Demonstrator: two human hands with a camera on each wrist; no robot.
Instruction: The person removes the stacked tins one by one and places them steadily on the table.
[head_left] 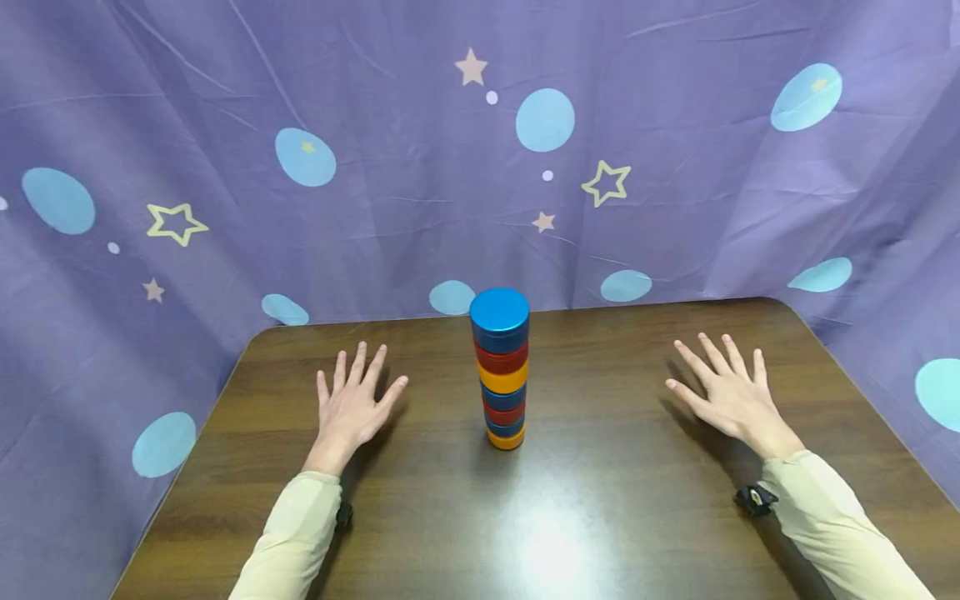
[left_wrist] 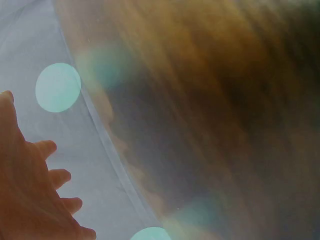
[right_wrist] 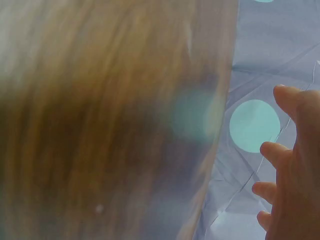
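Observation:
A tall stack of several round blue, red and orange pieces (head_left: 502,379) stands upright at the middle of the wooden table. Its topmost piece is a blue disc (head_left: 499,310), and an orange one (head_left: 506,439) forms the base. To the left of the stack my left hand (head_left: 354,408) is spread with its fingers straight and holds nothing. My right hand (head_left: 738,400) is spread likewise on the right, also bare of any object. Both are apart from the stack, palms facing down. The wrist views show only the hands' fingers, table and cloth; the stack is not in them.
The brown wooden table (head_left: 420,517) reflects a bright light near its front. Behind and beside it hangs a purple curtain (head_left: 405,108) with blue ovals and stars. A black strap (head_left: 755,500) sits at the right wrist, partly under the sleeve.

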